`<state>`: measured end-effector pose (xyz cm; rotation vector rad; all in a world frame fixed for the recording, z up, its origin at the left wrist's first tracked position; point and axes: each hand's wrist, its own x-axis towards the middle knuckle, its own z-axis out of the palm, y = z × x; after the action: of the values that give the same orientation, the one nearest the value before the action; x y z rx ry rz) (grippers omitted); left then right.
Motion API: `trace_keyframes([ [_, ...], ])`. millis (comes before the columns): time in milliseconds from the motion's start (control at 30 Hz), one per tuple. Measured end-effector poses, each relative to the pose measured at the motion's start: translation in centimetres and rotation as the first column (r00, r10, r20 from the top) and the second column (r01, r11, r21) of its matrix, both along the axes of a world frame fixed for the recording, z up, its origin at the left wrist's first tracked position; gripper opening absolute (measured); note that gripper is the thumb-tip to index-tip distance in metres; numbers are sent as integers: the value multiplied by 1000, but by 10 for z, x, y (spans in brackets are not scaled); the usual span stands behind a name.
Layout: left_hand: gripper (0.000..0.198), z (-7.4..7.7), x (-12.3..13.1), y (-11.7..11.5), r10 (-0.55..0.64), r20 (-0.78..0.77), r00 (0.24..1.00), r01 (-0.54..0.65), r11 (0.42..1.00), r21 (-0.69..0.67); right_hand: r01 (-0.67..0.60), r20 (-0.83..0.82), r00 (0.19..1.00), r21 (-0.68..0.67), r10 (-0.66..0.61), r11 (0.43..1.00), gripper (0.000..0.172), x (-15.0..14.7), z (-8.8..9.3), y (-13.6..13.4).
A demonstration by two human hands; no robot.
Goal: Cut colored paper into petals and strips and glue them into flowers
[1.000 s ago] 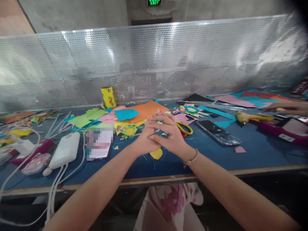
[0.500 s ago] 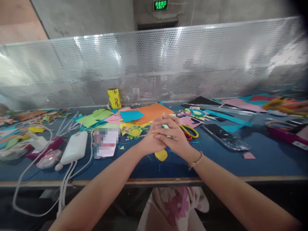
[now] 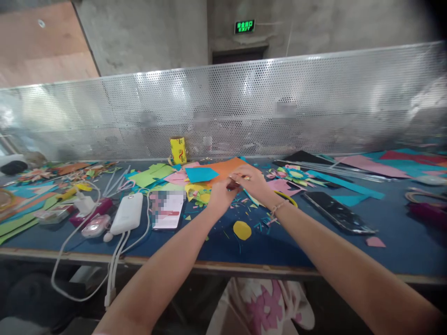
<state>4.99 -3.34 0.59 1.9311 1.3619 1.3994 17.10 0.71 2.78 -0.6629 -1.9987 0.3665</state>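
Observation:
My left hand and my right hand meet above the middle of the table, their curled fingers touching. Whatever may be between the fingertips is too small or hidden to make out. A bracelet circles my right wrist. Just behind the hands lie an orange paper sheet and a blue paper piece. Nearer to me is a yellow paper disc among tiny paper scraps. A yellow-green paper flower lies left of my left hand. Yellow-handled scissors are partly covered by my right arm.
To the left are a phone with a lit screen, a white power bank with cables and a pink case. A dark phone lies to the right. A yellow packet stands before the perforated metal screen.
My hands were clasped with interlaced fingers; now the fingers are unlaced and curled together at the tips. The camera view has tilted up and turned slightly left.

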Motion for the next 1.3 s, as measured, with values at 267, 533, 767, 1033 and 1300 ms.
trace_keyframes([
  [267, 42, -6, 2, -1, -161, 26, 987, 160, 987, 20, -73, -74, 996, -336, 51, 939, 28, 21, -23, 10],
  [533, 43, -6, -1, 0, -239, 78, 968, 245, 967, -75, 69, -34, 995, -412, -91, 909, 30, 29, -15, 12],
  [767, 41, -4, -11, 4, -178, 106, 978, 186, 980, -67, -3, -97, 995, -390, -38, 921, 26, 43, -9, 15],
  [1033, 14, 15, -17, -2, 235, -290, 928, -223, 972, 75, 258, 227, 954, -277, -198, 926, 25, 67, -17, 36],
  [1300, 22, 60, -8, -18, 21, -579, 815, -78, 994, -73, 501, 387, 817, -108, -428, 859, 26, 74, -19, 34],
])
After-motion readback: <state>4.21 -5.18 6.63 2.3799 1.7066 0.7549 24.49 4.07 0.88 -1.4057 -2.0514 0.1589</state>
